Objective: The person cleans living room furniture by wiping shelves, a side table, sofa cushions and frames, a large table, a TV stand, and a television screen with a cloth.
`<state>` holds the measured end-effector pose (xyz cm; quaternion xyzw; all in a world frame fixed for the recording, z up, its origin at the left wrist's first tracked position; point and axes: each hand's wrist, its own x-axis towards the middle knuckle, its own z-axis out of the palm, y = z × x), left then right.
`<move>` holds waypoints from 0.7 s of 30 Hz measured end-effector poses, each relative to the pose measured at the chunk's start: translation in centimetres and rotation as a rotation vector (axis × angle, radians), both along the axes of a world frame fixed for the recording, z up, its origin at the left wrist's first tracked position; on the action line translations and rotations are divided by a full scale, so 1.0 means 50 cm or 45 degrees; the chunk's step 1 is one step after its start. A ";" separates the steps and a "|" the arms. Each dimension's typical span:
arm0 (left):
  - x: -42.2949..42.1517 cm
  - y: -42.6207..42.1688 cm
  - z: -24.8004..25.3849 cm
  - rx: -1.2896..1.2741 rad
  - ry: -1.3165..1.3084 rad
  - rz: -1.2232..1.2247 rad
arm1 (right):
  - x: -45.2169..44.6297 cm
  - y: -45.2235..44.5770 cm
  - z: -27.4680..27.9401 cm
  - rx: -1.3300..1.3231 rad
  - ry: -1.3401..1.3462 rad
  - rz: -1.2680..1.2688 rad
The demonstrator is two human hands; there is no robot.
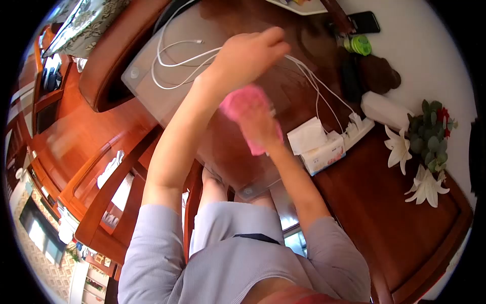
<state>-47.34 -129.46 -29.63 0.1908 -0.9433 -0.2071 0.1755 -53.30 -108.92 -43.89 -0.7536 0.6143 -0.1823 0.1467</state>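
My left hand [248, 57] is raised over the glass-topped table, its fingers closed on white cables [169, 65] that run out on both sides of it. Nearer my body, my right hand [259, 126] presses on a pink cloth [248, 96] lying on the table's clear mat [220, 152]. Motion blurs the right hand and the cloth somewhat. From my left hand the cables lead right to a white power strip [358, 129].
A tissue pack [324, 154] lies beside the power strip. White lilies [426, 186], a phone [363, 23], a green-lidded container [360, 45] and a brown object [379, 73] are at the right. Wooden chairs [101, 202] stand at the left.
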 end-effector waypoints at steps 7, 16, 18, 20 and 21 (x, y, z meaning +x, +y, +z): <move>0.018 0.003 0.028 -0.055 -0.060 -0.104 | -0.109 -0.259 -0.015 0.131 0.003 -0.863; 0.149 -0.003 -0.107 0.228 0.036 0.576 | -0.114 -0.369 -0.038 -0.149 0.500 -0.542; 0.127 -0.019 -0.102 0.030 0.144 0.484 | -0.119 -0.419 -0.050 -0.262 0.396 -0.215; 0.094 -0.043 -0.105 -0.200 0.312 0.396 | -0.129 -0.471 -0.094 -0.378 0.250 0.106; 0.081 -0.056 -0.089 -0.308 0.348 0.354 | -0.127 -0.494 -0.113 -0.392 0.219 0.116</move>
